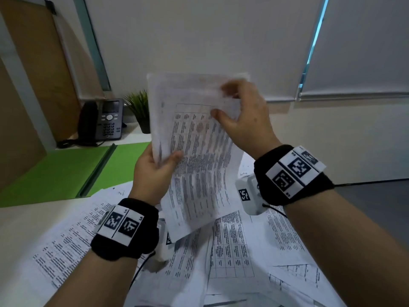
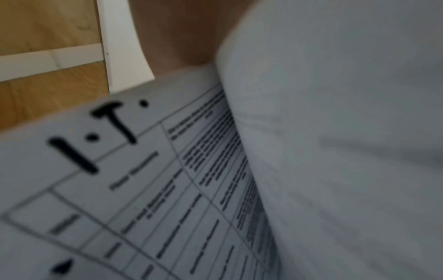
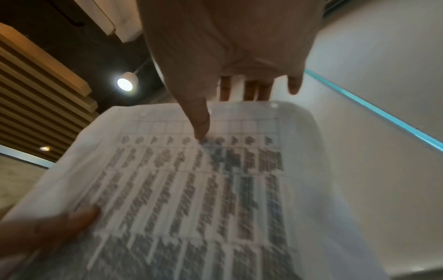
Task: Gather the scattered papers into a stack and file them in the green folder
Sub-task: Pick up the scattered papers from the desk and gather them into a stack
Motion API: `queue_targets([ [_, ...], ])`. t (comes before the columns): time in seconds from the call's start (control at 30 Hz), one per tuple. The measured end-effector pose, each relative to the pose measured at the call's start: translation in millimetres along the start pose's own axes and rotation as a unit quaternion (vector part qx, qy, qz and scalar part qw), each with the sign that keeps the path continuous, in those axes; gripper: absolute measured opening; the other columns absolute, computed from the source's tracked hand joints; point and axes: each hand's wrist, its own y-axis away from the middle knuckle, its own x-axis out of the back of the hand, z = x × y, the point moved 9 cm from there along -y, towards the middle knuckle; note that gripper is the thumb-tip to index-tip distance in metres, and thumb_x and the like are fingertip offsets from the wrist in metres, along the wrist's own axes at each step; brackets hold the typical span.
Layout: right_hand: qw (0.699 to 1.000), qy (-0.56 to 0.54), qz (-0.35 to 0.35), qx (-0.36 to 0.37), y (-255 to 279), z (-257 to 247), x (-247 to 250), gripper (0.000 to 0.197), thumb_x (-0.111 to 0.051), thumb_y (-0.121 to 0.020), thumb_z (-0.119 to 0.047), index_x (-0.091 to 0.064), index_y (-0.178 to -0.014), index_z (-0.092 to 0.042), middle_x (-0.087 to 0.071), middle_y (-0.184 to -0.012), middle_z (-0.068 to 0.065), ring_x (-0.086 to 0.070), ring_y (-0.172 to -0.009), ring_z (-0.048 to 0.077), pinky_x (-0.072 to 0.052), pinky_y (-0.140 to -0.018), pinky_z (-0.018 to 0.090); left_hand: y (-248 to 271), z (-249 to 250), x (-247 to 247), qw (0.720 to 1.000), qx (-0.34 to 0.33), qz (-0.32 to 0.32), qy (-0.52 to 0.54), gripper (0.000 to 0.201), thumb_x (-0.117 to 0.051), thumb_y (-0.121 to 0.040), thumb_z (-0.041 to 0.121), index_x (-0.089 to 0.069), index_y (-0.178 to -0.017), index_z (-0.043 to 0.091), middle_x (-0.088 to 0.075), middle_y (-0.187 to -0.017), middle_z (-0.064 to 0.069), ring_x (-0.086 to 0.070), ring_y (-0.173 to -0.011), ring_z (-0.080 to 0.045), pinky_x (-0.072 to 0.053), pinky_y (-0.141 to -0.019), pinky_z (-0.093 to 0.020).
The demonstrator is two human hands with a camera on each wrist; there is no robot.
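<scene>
I hold a small bundle of printed sheets (image 1: 199, 151) upright above the desk. My left hand (image 1: 155, 171) grips its left edge, thumb in front. My right hand (image 1: 239, 116) pinches the top right part, thumb on the printed face and fingers behind. In the right wrist view the thumb (image 3: 199, 121) presses the sheets (image 3: 191, 189); the left thumb (image 3: 59, 225) shows at the lower left. The left wrist view is filled by blurred paper (image 2: 167, 189). Several more printed papers (image 1: 232, 251) lie scattered on the desk. The open green folder (image 1: 66, 171) lies flat at the left.
A black desk phone (image 1: 104, 120) and a small potted plant (image 1: 139, 109) stand behind the folder by the wall. A wooden panel (image 1: 33, 85) rises at the left. The white desk (image 1: 26, 229) shows bare at the near left. A window blind (image 1: 358, 45) hangs at the right.
</scene>
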Motion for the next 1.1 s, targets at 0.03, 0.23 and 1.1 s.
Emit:
queue_targets([
  [0.03,0.999,0.01,0.018,-0.033,5.3,12.2,4.2,0.057,-0.073,-0.076,-0.037,-0.048,-0.122,-0.016,-0.05,-0.116,-0.003,-0.048,-0.109,0.013,-0.04,-0.102,0.045,-0.8,2.9,4.6,1.0,-0.004,0.012,0.004,0.021,-0.07,-0.082,0.012,-0.061,-0.092,0.028,-0.066,-0.085,0.015,-0.063,-0.069,0.012,-0.048,-0.063,-0.008],
  [0.23,0.941,-0.149,0.003,-0.303,59.3,86.7,1.2,0.132,-0.081,-0.052,-0.055,0.005,-0.149,-0.03,-0.004,-0.158,0.005,-0.01,-0.145,0.022,-0.015,-0.118,0.048,2.2,22.5,19.7,0.999,-0.025,0.031,0.023,0.014,-0.065,-0.086,0.02,-0.059,-0.086,0.033,-0.067,-0.068,0.03,-0.061,-0.067,0.015,-0.045,-0.059,-0.004],
  [1.1,0.8,0.055,-0.418,-0.428,157.1,97.4,-97.4,0.092,-0.068,-0.082,-0.041,-0.011,-0.147,-0.009,-0.047,-0.139,0.013,-0.055,-0.107,0.025,-0.047,-0.089,0.035,2.2,-34.2,77.7,0.986,0.071,0.118,-0.096,0.038,-0.051,-0.095,0.014,-0.045,-0.13,0.027,-0.057,-0.107,0.008,-0.053,-0.099,-0.017,-0.038,-0.086,-0.031],
])
